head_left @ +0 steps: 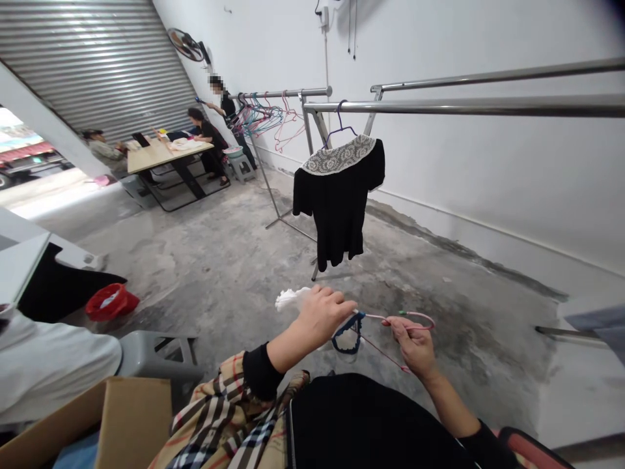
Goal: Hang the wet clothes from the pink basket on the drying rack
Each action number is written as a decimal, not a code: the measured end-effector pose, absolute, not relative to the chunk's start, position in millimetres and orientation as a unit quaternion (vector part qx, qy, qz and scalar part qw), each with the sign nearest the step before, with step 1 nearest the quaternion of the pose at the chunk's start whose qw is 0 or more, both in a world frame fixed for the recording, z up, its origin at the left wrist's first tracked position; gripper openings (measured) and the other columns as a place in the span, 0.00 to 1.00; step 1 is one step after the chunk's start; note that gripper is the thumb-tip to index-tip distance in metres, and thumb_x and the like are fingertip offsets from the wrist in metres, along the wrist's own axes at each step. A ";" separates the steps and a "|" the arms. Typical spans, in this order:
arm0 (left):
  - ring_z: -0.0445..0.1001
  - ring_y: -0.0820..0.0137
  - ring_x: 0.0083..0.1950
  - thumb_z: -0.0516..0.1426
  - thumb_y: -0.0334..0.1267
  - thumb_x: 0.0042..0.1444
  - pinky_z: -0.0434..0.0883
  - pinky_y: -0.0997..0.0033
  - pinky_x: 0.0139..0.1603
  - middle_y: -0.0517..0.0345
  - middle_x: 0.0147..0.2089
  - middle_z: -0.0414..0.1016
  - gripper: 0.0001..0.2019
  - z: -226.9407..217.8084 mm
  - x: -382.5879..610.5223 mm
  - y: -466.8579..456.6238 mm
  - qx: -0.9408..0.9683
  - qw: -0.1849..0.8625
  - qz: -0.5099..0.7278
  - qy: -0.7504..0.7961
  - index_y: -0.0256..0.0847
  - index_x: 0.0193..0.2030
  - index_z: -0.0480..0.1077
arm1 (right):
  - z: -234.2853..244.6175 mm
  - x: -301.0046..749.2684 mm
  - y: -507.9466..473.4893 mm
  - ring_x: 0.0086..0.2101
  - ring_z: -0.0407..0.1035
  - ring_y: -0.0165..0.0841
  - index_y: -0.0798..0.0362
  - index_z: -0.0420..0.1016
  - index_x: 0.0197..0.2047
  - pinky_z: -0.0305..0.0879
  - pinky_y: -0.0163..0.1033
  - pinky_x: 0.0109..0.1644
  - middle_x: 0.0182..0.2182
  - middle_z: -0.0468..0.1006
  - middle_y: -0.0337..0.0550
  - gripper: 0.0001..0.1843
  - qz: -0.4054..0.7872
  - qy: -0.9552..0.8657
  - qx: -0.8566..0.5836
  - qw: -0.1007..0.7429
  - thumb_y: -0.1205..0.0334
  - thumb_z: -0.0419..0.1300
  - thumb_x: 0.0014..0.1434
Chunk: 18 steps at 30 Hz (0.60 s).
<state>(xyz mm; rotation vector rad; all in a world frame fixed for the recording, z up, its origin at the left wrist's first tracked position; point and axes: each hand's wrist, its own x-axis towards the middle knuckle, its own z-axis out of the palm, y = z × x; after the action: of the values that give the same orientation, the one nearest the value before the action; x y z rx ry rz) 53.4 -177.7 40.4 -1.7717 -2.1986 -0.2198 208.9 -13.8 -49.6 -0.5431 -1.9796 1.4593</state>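
Observation:
My left hand (326, 318) is closed on a bunched white garment (291, 298), whose frilly end sticks out past my wrist on the left. A dark blue trim (346, 352), shaped like a neckline, hangs just below those fingers. My right hand (414, 345) grips a pink clothes hanger (432, 322) close to its hook, which curves to the right. One hanger arm reaches toward the blue trim; the other slants down between my hands. How far the hanger lies inside the garment is hidden.
Ahead, a black lace-collared top (340, 202) hangs on a metal clothes rail (469, 107). Several hangers (263, 117) crowd a rail behind. People sit and stand around a table (166, 155). At left are a grey stool (156, 352), cardboard box (137, 417) and red bin (112, 303).

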 end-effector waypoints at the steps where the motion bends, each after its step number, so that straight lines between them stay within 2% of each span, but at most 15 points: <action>1: 0.66 0.71 0.29 0.54 0.40 0.64 0.58 0.67 0.34 0.59 0.28 0.71 0.08 43.0 52.5 -177.9 -0.625 0.139 -0.066 -0.765 0.48 0.40 0.75 | -48.9 208.6 -12.5 0.25 0.72 0.35 0.53 0.81 0.28 0.72 0.39 0.31 0.17 0.73 0.42 0.25 0.548 -0.752 -0.202 0.305 0.41 0.55 0.57; 5: 0.66 0.72 0.28 0.53 0.39 0.64 0.55 0.69 0.29 0.60 0.28 0.69 0.09 54.2 48.9 -180.3 -0.636 0.121 -0.043 -0.761 0.50 0.42 0.76 | -46.0 203.9 -8.2 0.30 0.74 0.35 0.53 0.81 0.32 0.73 0.40 0.38 0.26 0.79 0.44 0.20 0.511 -0.775 -0.188 0.321 0.48 0.54 0.61; 7: 0.67 0.71 0.29 0.54 0.38 0.64 0.55 0.70 0.28 0.60 0.28 0.70 0.09 59.3 43.4 -182.6 -0.619 0.142 -0.046 -0.771 0.53 0.44 0.76 | -43.4 201.0 -7.6 0.37 0.74 0.36 0.53 0.80 0.41 0.72 0.43 0.46 0.36 0.79 0.47 0.17 0.457 -0.785 -0.196 0.369 0.51 0.57 0.60; 9: 0.67 0.70 0.30 0.54 0.39 0.64 0.55 0.70 0.27 0.60 0.29 0.71 0.10 64.6 35.2 -185.0 -0.585 0.174 -0.060 -0.790 0.55 0.46 0.75 | -41.0 199.1 -8.1 0.44 0.71 0.39 0.54 0.77 0.48 0.69 0.47 0.52 0.43 0.76 0.51 0.18 0.382 -0.778 -0.227 0.444 0.53 0.60 0.58; 12: 0.69 0.69 0.32 0.53 0.42 0.65 0.55 0.71 0.27 0.59 0.31 0.73 0.11 74.4 22.8 -186.2 -0.525 0.211 -0.084 -0.820 0.57 0.48 0.75 | -40.8 197.5 -10.2 0.47 0.69 0.40 0.54 0.75 0.46 0.67 0.49 0.54 0.43 0.75 0.52 0.15 0.322 -0.768 -0.250 0.494 0.54 0.59 0.59; 15: 0.70 0.69 0.33 0.52 0.45 0.65 0.54 0.70 0.26 0.58 0.32 0.74 0.12 84.6 17.1 -184.9 -0.489 0.223 -0.103 -0.837 0.56 0.48 0.75 | -47.3 192.5 -13.0 0.42 0.71 0.38 0.51 0.76 0.40 0.68 0.47 0.53 0.38 0.77 0.48 0.11 0.357 -0.803 -0.201 0.431 0.55 0.57 0.61; 18: 0.70 0.69 0.33 0.52 0.46 0.65 0.53 0.70 0.27 0.59 0.32 0.74 0.12 90.1 18.3 -183.7 -0.486 0.228 -0.113 -0.836 0.56 0.48 0.76 | -58.0 180.9 -14.5 0.42 0.72 0.38 0.50 0.78 0.41 0.69 0.45 0.50 0.39 0.79 0.47 0.12 0.405 -0.838 -0.160 0.330 0.54 0.56 0.62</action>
<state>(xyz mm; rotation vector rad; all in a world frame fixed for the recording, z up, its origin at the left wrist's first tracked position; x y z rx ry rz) 18.3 -183.7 90.1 -1.3388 -2.3036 -0.3104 180.9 -14.5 -58.0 -0.4175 -2.1915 1.0583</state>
